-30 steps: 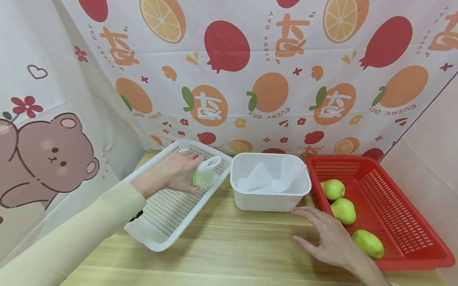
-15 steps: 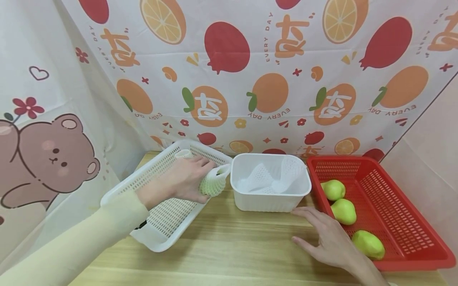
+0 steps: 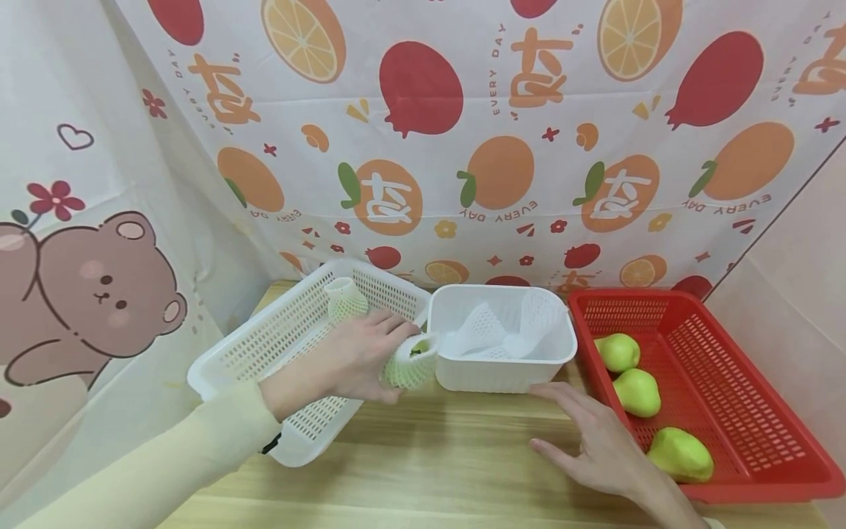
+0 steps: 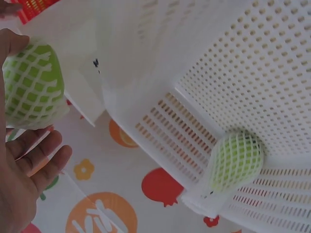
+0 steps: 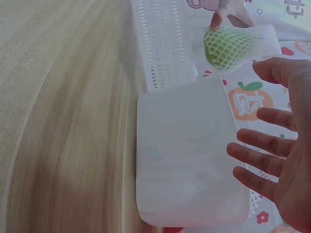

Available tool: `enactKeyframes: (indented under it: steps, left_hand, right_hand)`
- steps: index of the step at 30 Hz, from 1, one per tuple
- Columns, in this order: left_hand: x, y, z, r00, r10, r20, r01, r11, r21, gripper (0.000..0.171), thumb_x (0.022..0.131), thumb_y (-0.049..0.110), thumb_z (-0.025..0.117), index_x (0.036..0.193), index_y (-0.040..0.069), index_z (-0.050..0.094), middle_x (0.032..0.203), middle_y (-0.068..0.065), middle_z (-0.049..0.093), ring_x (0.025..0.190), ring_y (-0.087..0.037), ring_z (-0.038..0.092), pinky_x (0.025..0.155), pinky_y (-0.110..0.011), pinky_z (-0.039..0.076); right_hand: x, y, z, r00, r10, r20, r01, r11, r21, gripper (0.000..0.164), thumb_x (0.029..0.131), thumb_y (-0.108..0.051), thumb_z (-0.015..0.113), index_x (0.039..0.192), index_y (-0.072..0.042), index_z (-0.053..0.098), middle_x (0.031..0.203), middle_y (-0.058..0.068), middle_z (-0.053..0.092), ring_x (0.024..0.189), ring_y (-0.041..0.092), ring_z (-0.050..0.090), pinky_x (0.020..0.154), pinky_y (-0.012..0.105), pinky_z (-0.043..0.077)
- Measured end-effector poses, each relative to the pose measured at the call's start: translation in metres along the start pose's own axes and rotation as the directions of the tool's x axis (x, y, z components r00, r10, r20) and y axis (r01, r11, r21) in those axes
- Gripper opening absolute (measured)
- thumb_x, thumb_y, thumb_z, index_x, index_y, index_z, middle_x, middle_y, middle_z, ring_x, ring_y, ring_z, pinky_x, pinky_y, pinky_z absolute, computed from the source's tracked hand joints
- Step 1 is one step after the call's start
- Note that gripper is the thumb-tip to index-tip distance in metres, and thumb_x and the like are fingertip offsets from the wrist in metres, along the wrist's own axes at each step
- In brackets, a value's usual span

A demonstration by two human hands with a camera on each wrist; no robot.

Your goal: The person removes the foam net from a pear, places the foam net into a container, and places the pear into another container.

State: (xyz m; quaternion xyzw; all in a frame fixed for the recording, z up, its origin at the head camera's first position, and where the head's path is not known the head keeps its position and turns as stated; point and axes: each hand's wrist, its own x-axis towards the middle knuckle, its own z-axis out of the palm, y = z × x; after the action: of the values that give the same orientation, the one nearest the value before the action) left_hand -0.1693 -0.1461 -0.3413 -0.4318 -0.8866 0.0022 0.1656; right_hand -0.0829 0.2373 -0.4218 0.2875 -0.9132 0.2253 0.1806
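A netted green fruit is held off the tabletop, over the gap between the white basket on the left and the white bin in the middle. Its white foam net is tilted, and green shows through the mouth of the net. The left hand grips it between thumb and fingers, reaching in from the near left in a pale sleeve across the basket's right side. A second netted fruit lies inside the basket near its far end.

The bin stands just right of the basket, and loose foam nets lie in it. By its near right corner is the right hand, with its fingers spread and nothing in them; whether a fingertip touches the bin I cannot tell. Right of that hand is a red basket, where three bare green pears lie along the left side, from far to near. A fruit-printed cloth hangs behind everything, and a bear-printed cloth hangs at the left.
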Motion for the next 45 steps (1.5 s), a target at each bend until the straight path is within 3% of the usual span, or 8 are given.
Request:
enactKeyframes:
  steps: [15,26,36,45]
  left_hand:
    - [-0.011,0.042,0.011,0.999,-0.034,0.017,0.035,0.998,-0.055,0.091,0.060,0.063,0.088,0.132,0.016,0.061,0.116,0.004,0.071,0.102,-0.013,0.064,0.082,-0.029,0.061]
    - [-0.019,0.075,0.024,0.999,-0.035,-0.032,0.031,0.994,-0.102,0.089,0.057,0.063,0.089,0.128,0.016,0.062,0.112,0.005,0.070,0.098,-0.010,0.062,0.080,-0.025,0.059]
    - [-0.025,0.090,0.044,1.000,0.001,0.011,0.000,0.993,-0.114,0.087,0.061,0.062,0.088,0.130,0.016,0.062,0.110,0.006,0.071,0.097,-0.008,0.062,0.078,-0.023,0.058]
    - [-0.029,0.101,0.061,0.994,-0.008,0.109,0.030,0.979,-0.200,0.079,0.069,0.058,0.087,0.131,0.016,0.061,0.113,0.006,0.070,0.097,-0.007,0.062,0.078,-0.020,0.056]
  right_hand:
    - [0.000,0.000,0.002,1.000,0.012,-0.003,-0.012,1.000,0.020,0.068,0.080,-0.037,0.091,0.140,-0.024,0.063,0.137,-0.014,0.067,0.123,0.011,0.068,0.093,0.039,0.062]
    - [0.000,-0.003,0.000,1.000,0.022,0.014,-0.022,0.999,0.026,0.070,0.079,-0.037,0.092,0.141,-0.024,0.062,0.138,-0.014,0.066,0.126,0.009,0.066,0.096,0.038,0.061]
    - [0.001,-0.003,0.001,1.000,0.022,0.011,-0.023,0.999,0.023,0.069,0.078,-0.035,0.092,0.140,-0.024,0.062,0.138,-0.014,0.066,0.124,0.010,0.067,0.095,0.038,0.061]
    - [0.001,-0.003,0.003,1.000,0.011,0.013,-0.011,1.000,0.015,0.070,0.079,-0.036,0.092,0.141,-0.026,0.062,0.138,-0.015,0.066,0.124,0.010,0.067,0.095,0.037,0.061]
